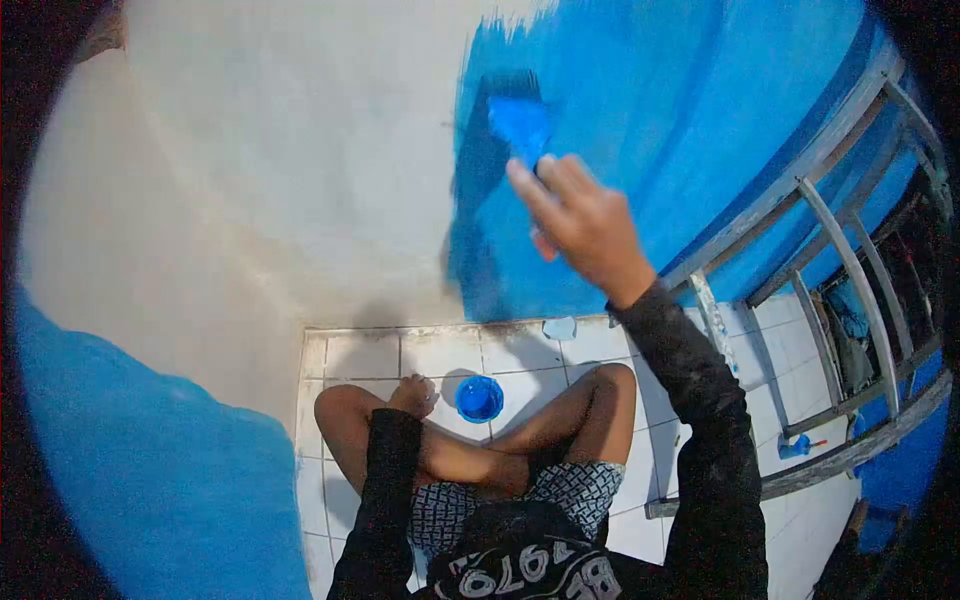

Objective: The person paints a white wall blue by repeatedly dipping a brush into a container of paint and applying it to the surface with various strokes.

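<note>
My right hand (585, 225) is raised before the wall and grips a paintbrush (520, 125), whose handle is mostly hidden by the fingers. Blue paint covers the brush head, and its dark bristles touch the wall (330, 130) at the left border of a wet blue patch (640, 110). Low on the left, my left hand (413, 396) rests by my bent knee with its fingers curled in, and no object shows in it. Just right of that hand, a small blue tub (480, 399) holding blue paint stands on the floor between my crossed legs.
A worn wooden ladder (845, 270) leans at the right. Beyond its rails, another blue-stained brush (797, 446) lies on the white tiled floor (790, 345). A pale fragment (560, 328) sits at the wall's foot. The left wall's lower part (150, 450) is blue.
</note>
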The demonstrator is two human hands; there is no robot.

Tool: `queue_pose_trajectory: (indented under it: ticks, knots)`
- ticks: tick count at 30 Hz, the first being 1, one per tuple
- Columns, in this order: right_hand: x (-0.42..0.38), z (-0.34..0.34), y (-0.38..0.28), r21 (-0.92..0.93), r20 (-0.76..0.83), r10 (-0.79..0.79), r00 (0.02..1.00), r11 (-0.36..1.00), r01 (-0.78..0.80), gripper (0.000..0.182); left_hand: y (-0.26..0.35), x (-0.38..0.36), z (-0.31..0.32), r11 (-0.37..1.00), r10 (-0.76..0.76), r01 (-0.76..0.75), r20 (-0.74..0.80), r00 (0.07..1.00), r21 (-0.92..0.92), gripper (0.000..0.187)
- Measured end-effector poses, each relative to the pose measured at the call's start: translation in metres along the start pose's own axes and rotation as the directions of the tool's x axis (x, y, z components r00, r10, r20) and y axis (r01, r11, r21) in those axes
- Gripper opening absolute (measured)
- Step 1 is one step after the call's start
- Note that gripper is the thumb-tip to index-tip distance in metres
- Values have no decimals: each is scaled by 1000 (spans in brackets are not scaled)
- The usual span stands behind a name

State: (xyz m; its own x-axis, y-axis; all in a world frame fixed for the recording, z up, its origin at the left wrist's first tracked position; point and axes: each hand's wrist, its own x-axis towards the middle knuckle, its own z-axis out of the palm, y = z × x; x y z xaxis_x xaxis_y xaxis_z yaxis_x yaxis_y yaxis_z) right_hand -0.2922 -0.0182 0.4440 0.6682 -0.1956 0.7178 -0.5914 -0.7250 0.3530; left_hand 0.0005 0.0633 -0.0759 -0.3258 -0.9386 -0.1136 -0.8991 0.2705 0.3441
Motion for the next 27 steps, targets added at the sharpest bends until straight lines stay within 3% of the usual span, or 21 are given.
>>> queue_pose_trajectory:
  ticks: [5,7,8,10,11,14,15,17,19,21,25,26,27]
  knots:
    - [-76,79,-53,64,219,-160,963,987,150,49,4,-5,-2,1000,-16,16,-29,999,7,33]
    - [-117,110,-68,282,383,-186,905,956,78,43,6,-2,-2,1000,-18,18,-47,999,8,33]
    - [-136,127,-70,279,377,-187,907,957,81,43,7,-2,-1,1000,-22,23,-60,998,6,33]
    - [-169,150,-71,389,568,-197,799,920,-50,41,8,-3,3,999,-41,41,-111,993,-6,34]
    - [-174,151,-69,386,557,-197,807,922,-42,41,9,-3,3,998,-55,53,-147,988,-13,34]
    - [-170,143,-57,420,492,23,870,869,-261,38,-5,1,17,1000,-19,19,-47,999,-9,34]
    - [-159,138,-46,415,490,23,872,873,-256,38,-9,4,20,1000,-10,9,-31,999,-14,34]
    - [-134,131,-19,582,317,190,929,734,-349,26,-20,10,31,998,16,-17,-11,1000,-56,36]
    - [-102,112,6,699,157,284,946,644,-309,19,-46,23,66,969,114,-108,12,993,-224,38]
    - [-56,62,22,568,59,286,956,778,-268,18,-28,10,42,996,33,-33,-8,999,-83,37]
    - [11,-23,46,469,-185,320,929,860,-203,16,-16,4,24,1000,8,-8,-23,1000,-3,36]
    - [23,-36,52,462,-182,321,929,862,-208,16,-18,5,24,1000,9,-9,-26,1000,9,36]
    - [35,-48,59,317,-303,213,929,942,-113,20,-17,4,20,1000,4,-4,-26,1000,20,35]
